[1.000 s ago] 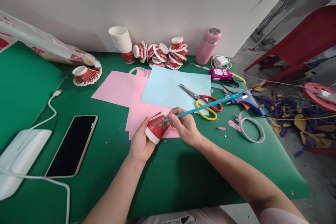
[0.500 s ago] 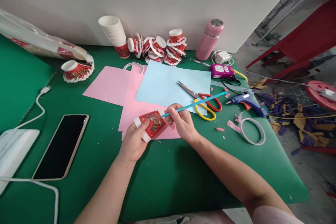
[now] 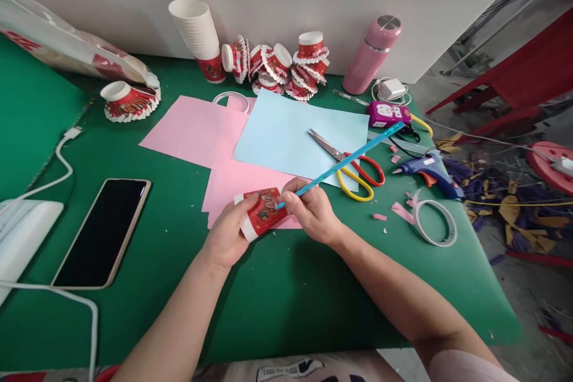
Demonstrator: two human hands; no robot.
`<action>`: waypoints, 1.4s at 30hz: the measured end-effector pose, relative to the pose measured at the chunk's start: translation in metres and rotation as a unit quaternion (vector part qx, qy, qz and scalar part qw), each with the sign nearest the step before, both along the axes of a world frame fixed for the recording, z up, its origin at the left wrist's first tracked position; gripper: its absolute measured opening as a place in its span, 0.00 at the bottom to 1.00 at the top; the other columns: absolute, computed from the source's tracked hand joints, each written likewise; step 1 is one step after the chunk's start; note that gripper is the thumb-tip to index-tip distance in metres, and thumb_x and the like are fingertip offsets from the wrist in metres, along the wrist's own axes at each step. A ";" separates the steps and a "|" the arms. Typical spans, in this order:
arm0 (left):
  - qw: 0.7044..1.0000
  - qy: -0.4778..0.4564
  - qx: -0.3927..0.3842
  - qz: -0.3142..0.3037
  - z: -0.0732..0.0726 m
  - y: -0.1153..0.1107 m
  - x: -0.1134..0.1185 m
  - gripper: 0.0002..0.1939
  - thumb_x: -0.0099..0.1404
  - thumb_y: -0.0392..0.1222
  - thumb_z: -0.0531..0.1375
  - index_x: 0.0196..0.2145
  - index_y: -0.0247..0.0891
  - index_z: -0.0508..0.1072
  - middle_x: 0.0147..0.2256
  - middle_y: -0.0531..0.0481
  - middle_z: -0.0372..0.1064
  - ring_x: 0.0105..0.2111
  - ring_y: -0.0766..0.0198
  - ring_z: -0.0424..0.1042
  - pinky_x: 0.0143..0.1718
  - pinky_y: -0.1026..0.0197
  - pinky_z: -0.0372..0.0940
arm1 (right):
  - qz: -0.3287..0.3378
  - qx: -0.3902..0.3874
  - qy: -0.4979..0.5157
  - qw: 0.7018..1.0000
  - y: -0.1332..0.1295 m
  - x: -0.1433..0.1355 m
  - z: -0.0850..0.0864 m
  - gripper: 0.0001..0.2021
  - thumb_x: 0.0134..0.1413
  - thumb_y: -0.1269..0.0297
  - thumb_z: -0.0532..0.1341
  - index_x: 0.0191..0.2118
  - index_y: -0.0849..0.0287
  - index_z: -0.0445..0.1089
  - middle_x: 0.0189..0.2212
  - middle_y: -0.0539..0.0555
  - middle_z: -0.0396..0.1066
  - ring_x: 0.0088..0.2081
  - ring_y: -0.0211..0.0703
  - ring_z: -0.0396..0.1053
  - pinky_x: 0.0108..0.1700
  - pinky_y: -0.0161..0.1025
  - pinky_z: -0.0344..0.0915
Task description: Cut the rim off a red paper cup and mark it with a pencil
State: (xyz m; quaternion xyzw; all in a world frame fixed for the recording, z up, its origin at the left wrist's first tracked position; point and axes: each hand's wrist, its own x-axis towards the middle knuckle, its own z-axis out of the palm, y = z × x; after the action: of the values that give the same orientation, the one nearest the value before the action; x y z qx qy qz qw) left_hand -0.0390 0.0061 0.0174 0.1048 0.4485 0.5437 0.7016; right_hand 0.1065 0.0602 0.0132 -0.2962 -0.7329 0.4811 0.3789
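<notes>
My left hand (image 3: 229, 234) is wrapped round a red patterned paper cup (image 3: 264, 212) with white ends, which lies tilted on its side above the green table. Between the fingers of my right hand (image 3: 313, 210) is a long blue pencil (image 3: 353, 156), its lower tip at the cup's printed side. Pink sheets (image 3: 192, 130) and a light blue sheet (image 3: 286, 137) lie beyond the hands. Scissors (image 3: 347, 162) with one red and one yellow handle rest on the blue sheet, to the right of the pencil hand.
On the green table (image 3: 268, 316) are a phone (image 3: 102, 233), a glue gun (image 3: 430, 173), a tape roll (image 3: 434, 222) and a purple power socket (image 3: 388, 114). Along the wall stand stacked cups (image 3: 197, 36), fringed cups (image 3: 308, 65) and a pink bottle (image 3: 372, 55).
The pencil has swung to a steeper slant, its tip now on the cup's side rather than near its edge. The cup has turned slightly. The whole view has shifted a little.
</notes>
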 end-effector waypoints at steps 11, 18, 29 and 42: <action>0.998 0.038 0.021 -0.035 0.000 0.000 -0.002 0.12 0.53 0.36 0.63 0.37 0.33 0.76 0.37 0.43 0.76 0.38 0.55 0.73 0.41 0.56 0.66 | -0.013 0.014 -0.035 0.999 0.003 0.005 0.005 0.20 0.60 0.51 0.49 0.24 0.59 0.62 0.26 0.52 0.65 0.25 0.34 0.63 0.27 0.32 0.61; 0.999 0.023 -0.001 -0.040 0.000 0.000 -0.003 0.09 0.53 0.37 0.64 0.34 0.32 0.77 0.31 0.44 0.76 0.32 0.59 0.74 0.34 0.60 0.67 | 0.052 0.111 -0.082 0.989 0.004 0.007 0.006 0.13 0.60 0.60 0.49 0.28 0.59 0.62 0.25 0.52 0.67 0.23 0.34 0.62 0.25 0.32 0.58; 0.999 0.022 0.011 -0.040 0.002 0.000 -0.001 0.10 0.54 0.37 0.63 0.35 0.32 0.76 0.32 0.45 0.76 0.32 0.59 0.74 0.33 0.61 0.67 | 0.077 0.117 -0.107 0.984 0.006 0.006 0.008 0.13 0.60 0.62 0.50 0.26 0.60 0.63 0.26 0.53 0.69 0.23 0.34 0.62 0.25 0.33 0.58; 0.999 0.022 0.000 -0.038 0.001 -0.002 -0.001 0.12 0.54 0.37 0.63 0.38 0.32 0.76 0.36 0.43 0.76 0.39 0.56 0.73 0.38 0.59 0.67 | 0.076 0.137 -0.114 0.981 0.006 0.007 0.006 0.09 0.58 0.64 0.52 0.30 0.60 0.63 0.24 0.52 0.68 0.24 0.36 0.63 0.26 0.33 0.58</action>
State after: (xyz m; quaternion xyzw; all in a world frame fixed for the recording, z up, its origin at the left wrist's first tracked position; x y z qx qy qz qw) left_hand -0.0397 0.0043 0.0181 0.1338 0.4594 0.5143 0.7117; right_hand 0.1131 0.0661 0.0187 -0.2376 -0.8506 0.3666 0.2925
